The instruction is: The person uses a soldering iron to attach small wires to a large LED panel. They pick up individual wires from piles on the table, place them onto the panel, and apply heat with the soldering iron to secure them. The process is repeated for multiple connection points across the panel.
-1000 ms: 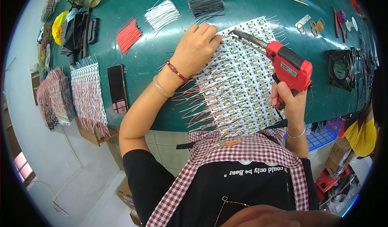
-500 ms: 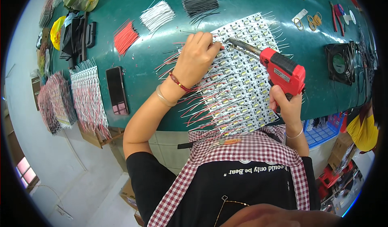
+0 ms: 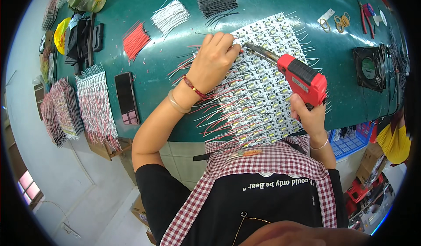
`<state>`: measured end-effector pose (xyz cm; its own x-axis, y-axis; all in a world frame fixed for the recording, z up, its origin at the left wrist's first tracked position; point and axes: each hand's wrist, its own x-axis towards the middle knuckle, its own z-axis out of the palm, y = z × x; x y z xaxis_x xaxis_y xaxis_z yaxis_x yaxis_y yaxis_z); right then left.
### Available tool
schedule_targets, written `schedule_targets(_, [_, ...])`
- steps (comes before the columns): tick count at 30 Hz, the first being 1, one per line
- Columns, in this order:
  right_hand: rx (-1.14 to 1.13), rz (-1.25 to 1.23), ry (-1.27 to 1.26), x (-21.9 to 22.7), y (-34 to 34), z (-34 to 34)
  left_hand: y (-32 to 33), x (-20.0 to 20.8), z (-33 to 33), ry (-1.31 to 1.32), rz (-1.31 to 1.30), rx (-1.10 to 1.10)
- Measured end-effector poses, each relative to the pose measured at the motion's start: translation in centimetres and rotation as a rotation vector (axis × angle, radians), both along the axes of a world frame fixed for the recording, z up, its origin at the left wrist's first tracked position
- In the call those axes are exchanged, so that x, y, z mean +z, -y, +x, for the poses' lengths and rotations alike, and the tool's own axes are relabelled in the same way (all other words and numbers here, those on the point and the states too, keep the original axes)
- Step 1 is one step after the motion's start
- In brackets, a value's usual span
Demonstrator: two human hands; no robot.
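Note:
My right hand (image 3: 309,117) is wrapped round the handle of a red and black soldering gun (image 3: 302,79). Its dark tip reaches left to the upper left edge of a white LED circuit board panel (image 3: 258,90), right beside my left fingertips. My left hand (image 3: 215,57) is closed in a pinch there, on a thin wire mostly hidden by the fingers. Rows of small yellowish LEDs cover the panel, which lies slanted on the green table. Red, white and black wires (image 3: 212,125) stick out along its left side, and short pale wires along its right.
Bundles of red wires (image 3: 136,41), white wires (image 3: 170,17) and black wires (image 3: 217,5) lie beyond my hands on the table (image 3: 162,70). A phone (image 3: 126,98) and wired panels (image 3: 95,106) are at left. A black fan (image 3: 369,69), rubber bands (image 3: 342,22) and pliers (image 3: 364,20) sit at right.
The soldering gun and my right hand have shifted slightly left, bringing the tip closer to my left fingertips. My left hand stays almost in place, still pinching.

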<state>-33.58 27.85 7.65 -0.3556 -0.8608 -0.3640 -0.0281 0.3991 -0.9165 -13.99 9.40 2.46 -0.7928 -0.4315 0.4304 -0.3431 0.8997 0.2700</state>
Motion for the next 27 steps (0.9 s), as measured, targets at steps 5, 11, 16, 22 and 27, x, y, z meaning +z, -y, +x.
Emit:
schedule_targets(5, [-0.037, -0.069, 0.027, 0.3, -0.1, 0.1, 0.0, 0.0, 0.0, 0.002, -0.005, -0.007])
schedule_targets(11, [-0.016, 0.014, 0.006, 0.0, -0.2, 0.0, 0.1, 0.1, 0.0, -0.003, -0.021, -0.018])
schedule_targets(16, [-0.031, -0.027, -0.001, -0.1, -0.2, 0.3, 0.0, 0.2, -0.1, 0.002, -0.038, -0.019])
schedule_targets(22, [-0.047, -0.081, 0.016, 1.0, -0.4, 0.1, 0.0, 0.5, 0.0, 0.019, -0.045, -0.015])
schedule_targets(27, [-0.111, -0.133, 0.138, 1.2, -0.5, 0.0, 0.0, 0.3, -0.2, 0.041, -0.082, -0.016])
